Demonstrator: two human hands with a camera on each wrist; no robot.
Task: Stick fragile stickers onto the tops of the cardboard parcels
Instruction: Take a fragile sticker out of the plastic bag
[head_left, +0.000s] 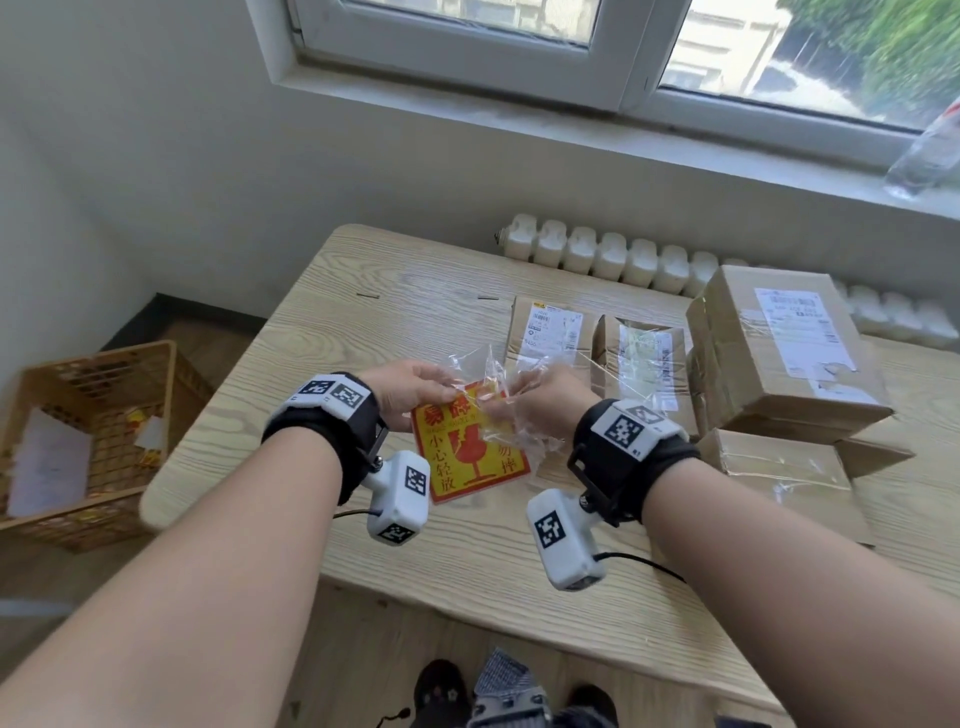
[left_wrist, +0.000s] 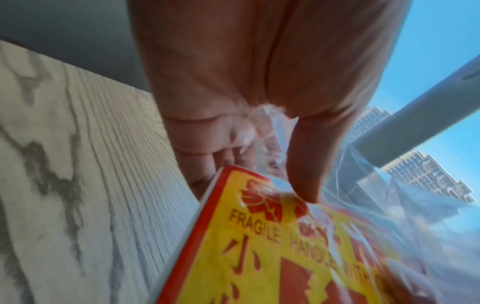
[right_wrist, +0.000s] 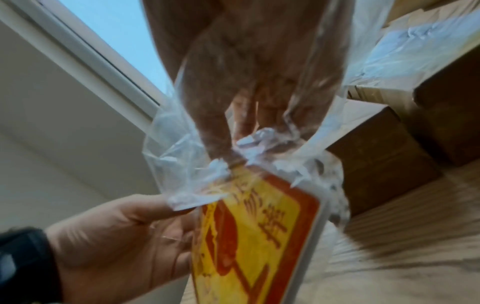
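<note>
A stack of yellow-and-red fragile stickers (head_left: 467, 452) (left_wrist: 285, 246) (right_wrist: 249, 226) hangs above the table in a crumpled clear plastic bag (head_left: 483, 369) (right_wrist: 179, 164). My left hand (head_left: 415, 387) (left_wrist: 259, 123) grips the stack's top left corner, thumb pressed on the printed face. My right hand (head_left: 524, 397) (right_wrist: 246, 102) pinches the bag and the stack's top right edge, with the plastic draped over its fingers. Several brown cardboard parcels (head_left: 550, 332) (head_left: 779, 343) (right_wrist: 376, 154) lie on the right half of the table, to the right of both hands.
The light wood-grain table (head_left: 363, 322) (left_wrist: 78, 185) has bare surface to the left and front. A woven basket (head_left: 93, 431) with paper scraps stands on the floor at the left. A white radiator (head_left: 623, 260) and a window sill run behind the table.
</note>
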